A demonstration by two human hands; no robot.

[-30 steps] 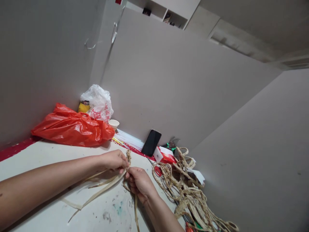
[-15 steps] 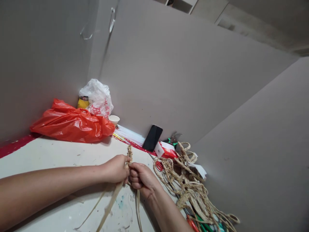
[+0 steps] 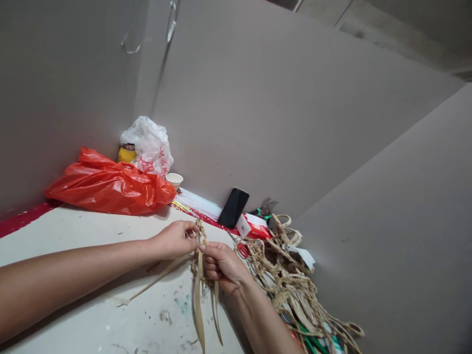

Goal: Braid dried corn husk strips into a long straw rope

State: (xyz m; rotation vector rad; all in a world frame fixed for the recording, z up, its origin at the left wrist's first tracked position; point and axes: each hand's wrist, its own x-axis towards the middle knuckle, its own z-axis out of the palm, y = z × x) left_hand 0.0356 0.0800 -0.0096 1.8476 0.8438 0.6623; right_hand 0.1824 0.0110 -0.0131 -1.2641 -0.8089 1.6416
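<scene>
A tan braid of flat plant-fibre strips (image 3: 200,231) stands up between my two hands above the white table. My left hand (image 3: 176,239) comes from the left, its fingers closed at the braid, with one strip trailing from it down to the left. My right hand (image 3: 223,266) pinches the braid's lower part between thumb and forefinger, the other fingers curled in. Loose flat strips (image 3: 199,314) hang below the right hand toward the table. The exact crossing of strips at the fingertips is too small to make out.
A heap of braided cord (image 3: 291,290) lies on the right, with red-handled scissors (image 3: 243,250) beside it. Behind stand a black phone (image 3: 233,207), green-handled pliers (image 3: 263,211) and a white cup (image 3: 174,180). A red plastic bag (image 3: 114,189) lies back left.
My left hand has shifted slightly up and left, drawing a strip out to the left. A wide strip that hung down left now hangs below my right hand. The view tilted slightly.
</scene>
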